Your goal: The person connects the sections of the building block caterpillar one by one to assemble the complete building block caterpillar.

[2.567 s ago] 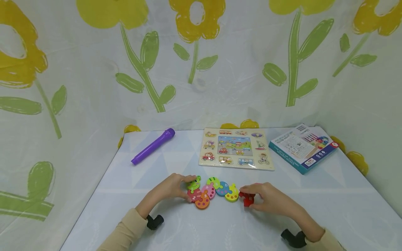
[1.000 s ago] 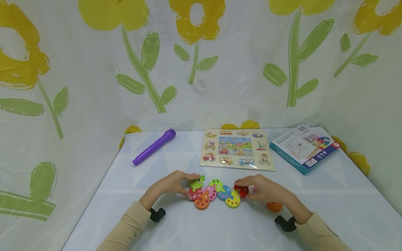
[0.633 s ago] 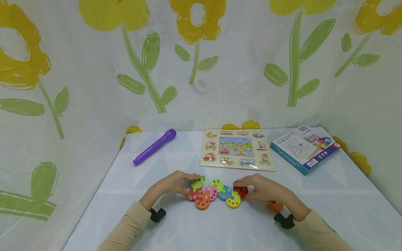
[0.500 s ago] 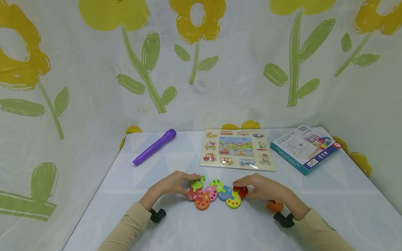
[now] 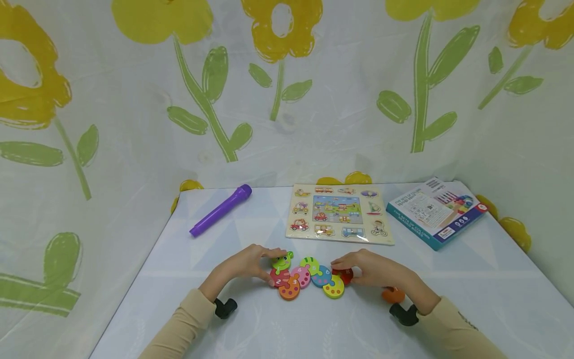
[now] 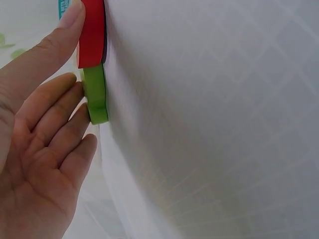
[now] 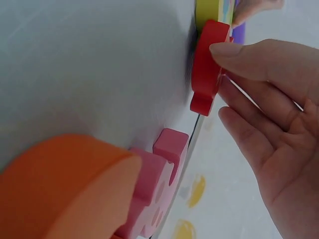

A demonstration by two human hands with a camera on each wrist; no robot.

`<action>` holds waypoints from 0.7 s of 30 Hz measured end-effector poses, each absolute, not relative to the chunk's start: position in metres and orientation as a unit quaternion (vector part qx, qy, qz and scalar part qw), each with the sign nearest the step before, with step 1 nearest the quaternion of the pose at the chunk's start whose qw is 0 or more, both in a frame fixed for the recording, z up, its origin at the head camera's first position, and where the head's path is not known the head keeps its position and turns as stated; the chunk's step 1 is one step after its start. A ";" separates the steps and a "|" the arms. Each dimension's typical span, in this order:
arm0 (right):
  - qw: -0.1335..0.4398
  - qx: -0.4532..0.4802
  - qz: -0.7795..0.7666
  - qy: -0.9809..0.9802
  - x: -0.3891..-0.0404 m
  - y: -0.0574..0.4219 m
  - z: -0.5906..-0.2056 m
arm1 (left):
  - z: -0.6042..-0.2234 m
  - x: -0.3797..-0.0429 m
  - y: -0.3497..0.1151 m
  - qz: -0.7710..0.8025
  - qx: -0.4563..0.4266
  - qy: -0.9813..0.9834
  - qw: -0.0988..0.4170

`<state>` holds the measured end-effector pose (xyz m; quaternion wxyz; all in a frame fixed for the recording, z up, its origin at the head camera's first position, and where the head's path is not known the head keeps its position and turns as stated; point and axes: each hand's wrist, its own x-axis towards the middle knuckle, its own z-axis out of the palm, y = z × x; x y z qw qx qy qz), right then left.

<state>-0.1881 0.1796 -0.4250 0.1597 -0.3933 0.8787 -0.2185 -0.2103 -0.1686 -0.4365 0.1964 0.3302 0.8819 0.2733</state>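
A caterpillar number puzzle [image 5: 309, 269] lies on the table as a winding chain of colourful pieces. My left hand [image 5: 246, 262] holds its left end, the thumb on the red number 2 piece [image 6: 92, 35] and the fingers against the green head piece [image 6: 95, 94]. At the other end, my right hand [image 5: 376, 267] pinches a red puzzle piece [image 7: 208, 64] between thumb and fingers. That piece sits against the yellow piece [image 5: 334, 287]; whether they interlock I cannot tell. My right hand partly covers it in the head view.
A loose orange piece [image 5: 393, 295] lies by my right wrist, with pink pieces [image 7: 159, 184] close to it in the right wrist view. Farther back are a purple microphone-shaped toy [image 5: 220, 210], a wooden vehicle puzzle board [image 5: 293, 234] and a teal-edged box [image 5: 435, 212].
My right hand has brought the red piece leftward, from apart to up against the yellow one. The orange piece has come into view beside my wrist. My left hand keeps its hold.
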 end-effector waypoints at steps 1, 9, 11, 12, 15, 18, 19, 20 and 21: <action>0.160 -0.392 -0.219 0.879 -0.188 0.180 -0.425 | -0.436 -0.210 -0.169 0.275 0.330 0.881 0.197; 0.157 -0.364 -0.247 0.884 -0.182 0.183 -0.421 | -0.437 -0.210 -0.168 0.275 0.327 0.882 0.199; 0.156 -0.361 -0.254 0.884 -0.181 0.186 -0.421 | -0.437 -0.210 -0.168 0.273 0.325 0.883 0.199; 0.156 -0.359 -0.257 0.883 -0.181 0.187 -0.422 | -0.437 -0.210 -0.168 0.273 0.324 0.884 0.199; 0.154 -0.356 -0.268 0.882 -0.178 0.191 -0.423 | -0.438 -0.210 -0.168 0.272 0.322 0.885 0.199; 0.153 -0.353 -0.279 0.880 -0.175 0.194 -0.423 | -0.438 -0.211 -0.169 0.271 0.321 0.886 0.197; 0.151 -0.354 -0.281 0.879 -0.174 0.195 -0.423 | -0.438 -0.211 -0.169 0.271 0.321 0.886 0.196; 0.148 -0.354 -0.282 0.879 -0.173 0.196 -0.422 | -0.438 -0.211 -0.169 0.271 0.321 0.886 0.195; 0.147 -0.353 -0.282 0.880 -0.172 0.196 -0.421 | -0.437 -0.210 -0.169 0.271 0.321 0.886 0.195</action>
